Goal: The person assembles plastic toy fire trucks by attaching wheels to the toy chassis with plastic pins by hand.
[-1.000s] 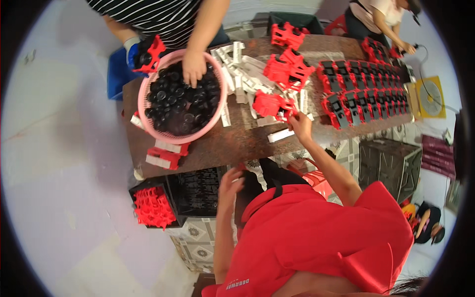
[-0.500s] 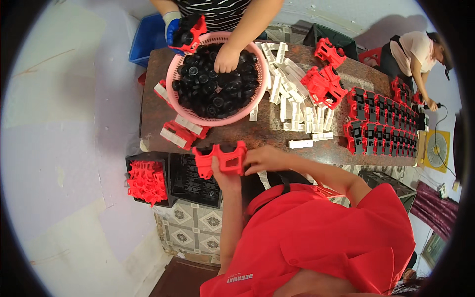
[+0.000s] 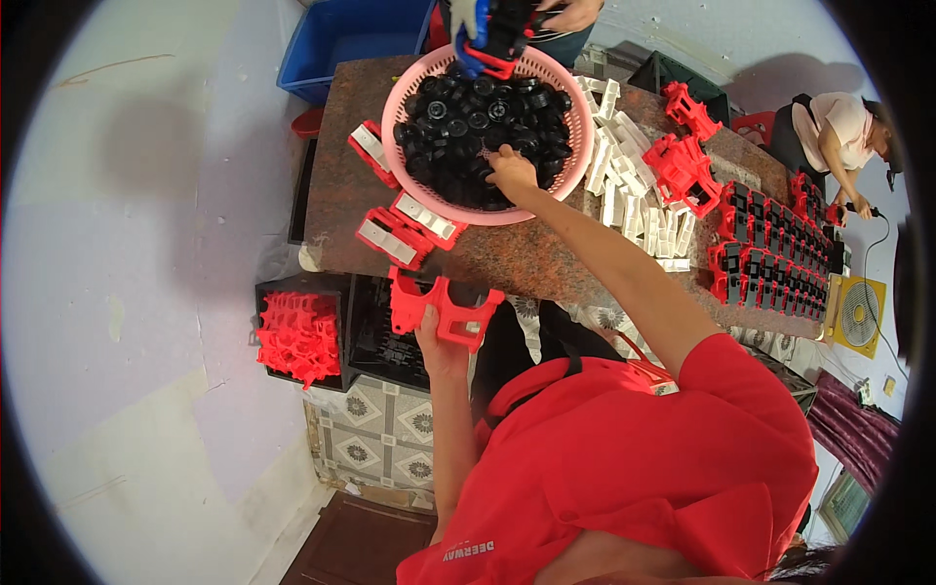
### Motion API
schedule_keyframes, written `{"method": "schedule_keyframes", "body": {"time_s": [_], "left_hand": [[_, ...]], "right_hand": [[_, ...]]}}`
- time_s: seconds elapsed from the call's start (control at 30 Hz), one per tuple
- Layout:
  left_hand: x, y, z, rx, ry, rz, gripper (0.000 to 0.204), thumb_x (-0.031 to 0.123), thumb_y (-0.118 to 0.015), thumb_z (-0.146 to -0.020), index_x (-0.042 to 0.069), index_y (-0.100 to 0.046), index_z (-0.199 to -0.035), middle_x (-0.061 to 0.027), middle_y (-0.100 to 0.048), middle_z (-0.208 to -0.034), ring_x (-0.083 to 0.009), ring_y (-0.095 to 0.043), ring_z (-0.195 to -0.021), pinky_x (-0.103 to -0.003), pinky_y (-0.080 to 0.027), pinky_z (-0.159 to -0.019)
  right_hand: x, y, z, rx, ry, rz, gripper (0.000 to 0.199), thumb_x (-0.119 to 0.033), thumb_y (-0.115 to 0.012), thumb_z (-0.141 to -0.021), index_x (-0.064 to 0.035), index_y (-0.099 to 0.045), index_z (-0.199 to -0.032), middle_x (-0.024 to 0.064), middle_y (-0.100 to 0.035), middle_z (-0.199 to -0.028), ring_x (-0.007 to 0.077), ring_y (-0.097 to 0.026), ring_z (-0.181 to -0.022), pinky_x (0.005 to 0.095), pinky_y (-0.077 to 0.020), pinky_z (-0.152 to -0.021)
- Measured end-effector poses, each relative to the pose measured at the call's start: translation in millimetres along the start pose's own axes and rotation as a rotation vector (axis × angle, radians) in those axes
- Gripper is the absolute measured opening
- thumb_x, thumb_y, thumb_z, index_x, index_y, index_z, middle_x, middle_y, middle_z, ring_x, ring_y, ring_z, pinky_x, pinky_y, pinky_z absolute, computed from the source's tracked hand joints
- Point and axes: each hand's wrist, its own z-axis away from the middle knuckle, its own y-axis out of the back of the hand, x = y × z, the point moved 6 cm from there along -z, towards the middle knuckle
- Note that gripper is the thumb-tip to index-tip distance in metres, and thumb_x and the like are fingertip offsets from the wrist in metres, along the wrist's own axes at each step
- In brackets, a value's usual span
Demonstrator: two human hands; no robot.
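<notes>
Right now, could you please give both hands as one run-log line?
left hand: holding red plastic frame | right hand: at black round parts in pink basket | pink basket: on brown table

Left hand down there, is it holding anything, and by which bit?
The left hand holds a red plastic frame by its near edge, left of the middle.

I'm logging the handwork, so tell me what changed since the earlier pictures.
The left hand, empty at first, took hold of a red frame. The right hand moved away from that frame, forward into the pink basket of round black parts. The co-worker's bare hand came out of the basket. The red-and-black rows stayed put.
</notes>
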Motion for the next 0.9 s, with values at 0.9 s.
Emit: {"method": "schedule_keyframes", "body": {"time_s": [0.9], "left_hand": [[-35,-50,-29,-0.301,0.316,-0.353,0.109,-0.003,-0.075,-0.075,0.012,0.001,-0.152,-0.0142,-0.037,-0.145,-0.0256,-0.044,-0.129,-0.041,-0.039,-0.108]], "right_hand": [[-70,113,173,-0.51,-0.185,-1.166,0.074,-0.029,-0.066,-0.087,-0.0033,-0.032,-0.146,0.0151,-0.048,-0.137,0.0211,-0.045,-0.126,0.0338,-0.0354,-0.107]]}}
